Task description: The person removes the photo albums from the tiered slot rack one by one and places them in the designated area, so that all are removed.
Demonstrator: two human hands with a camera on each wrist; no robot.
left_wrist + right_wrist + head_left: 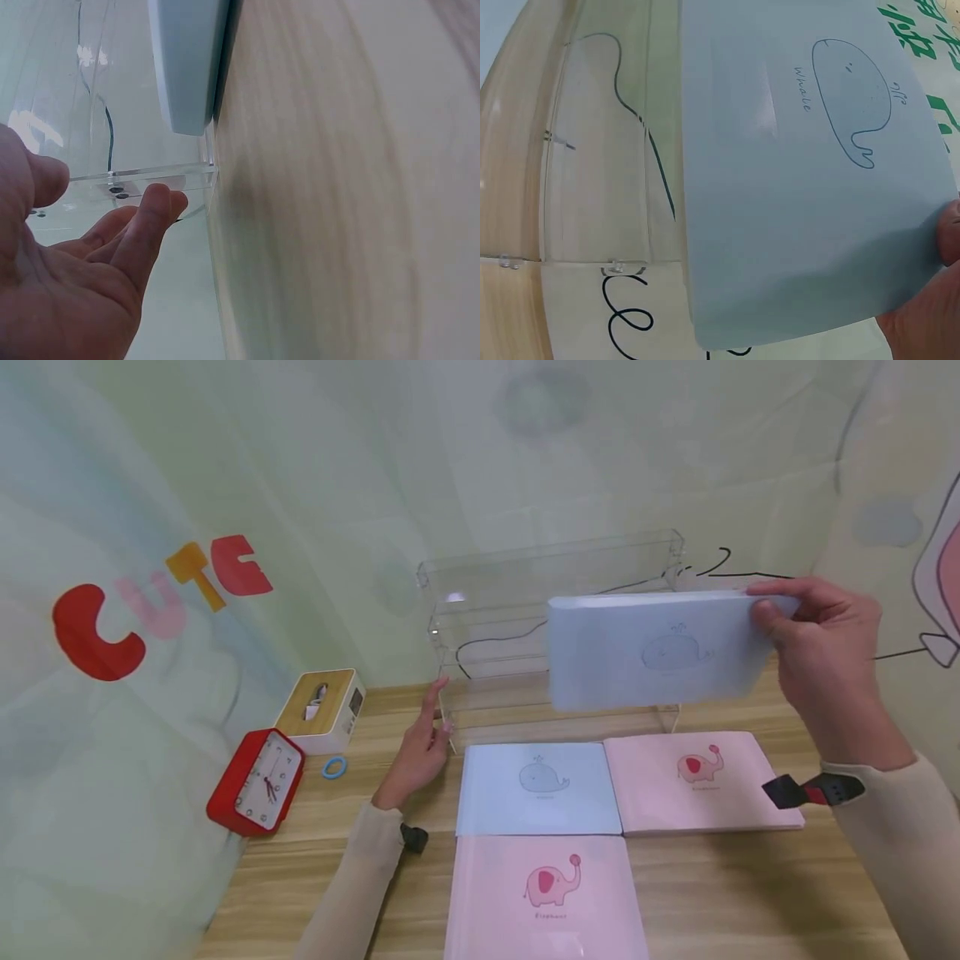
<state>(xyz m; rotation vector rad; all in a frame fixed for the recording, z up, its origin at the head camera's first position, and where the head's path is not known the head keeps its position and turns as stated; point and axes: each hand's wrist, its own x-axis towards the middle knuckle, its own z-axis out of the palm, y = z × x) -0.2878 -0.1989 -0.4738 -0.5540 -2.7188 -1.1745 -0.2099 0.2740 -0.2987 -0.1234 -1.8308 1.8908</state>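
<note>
My right hand (832, 664) pinches the right end of a light-blue notebook (615, 660) with a whale drawing on its cover, thumb in front. The notebook is raised before a clear acrylic tiered rack (495, 693), covering part of its right side. In the right wrist view the whale cover (780, 187) hangs beside the clear shelves. My left hand (420, 752) is at the rack's left side panel (142, 178), fingers extended along it. In front of the rack lie another blue whale notebook (536, 793), a pink elephant notebook (660, 789) and a nearer pink elephant notebook (551, 902).
Left of the rack stand a white box with a wooden lid (318, 710) and a red alarm clock (255, 783). A small blue ring (334, 767) lies close to them on the wood-grain table (720, 893). A printed curtain (337, 485) hangs behind.
</note>
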